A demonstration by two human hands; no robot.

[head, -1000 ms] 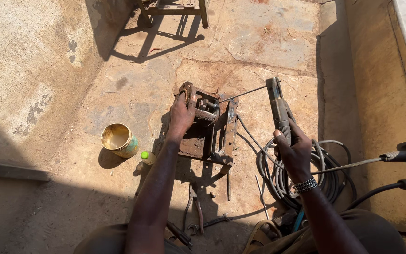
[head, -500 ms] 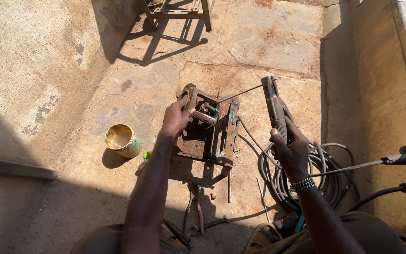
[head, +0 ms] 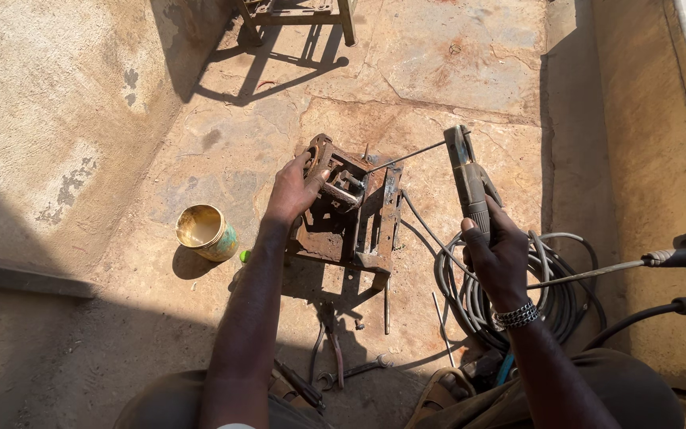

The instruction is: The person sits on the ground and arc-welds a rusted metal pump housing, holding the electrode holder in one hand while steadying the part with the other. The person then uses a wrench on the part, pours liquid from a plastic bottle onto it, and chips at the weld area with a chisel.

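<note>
A rusty metal assembly (head: 359, 222) of plates and brackets sits on the stone floor in front of me. My left hand (head: 294, 191) grips its upper left corner, thumb over a round part. My right hand (head: 498, 254) holds a grey welding electrode holder (head: 465, 176) upright to the right of the assembly. A thin welding rod (head: 406, 156) runs from the holder's jaw leftward to the top of the assembly. A metal bracelet circles my right wrist.
A coil of grey cable (head: 553, 278) lies under my right hand. An open tin can (head: 206, 232) stands at the left. Pliers (head: 331, 338) and small tools lie near my knees. A metal stool frame (head: 299, 12) stands far ahead; a raised ledge (head: 645, 159) runs along the right.
The view has shifted slightly; both hands keep their grips. The rod tip stays at the top of the assembly.
</note>
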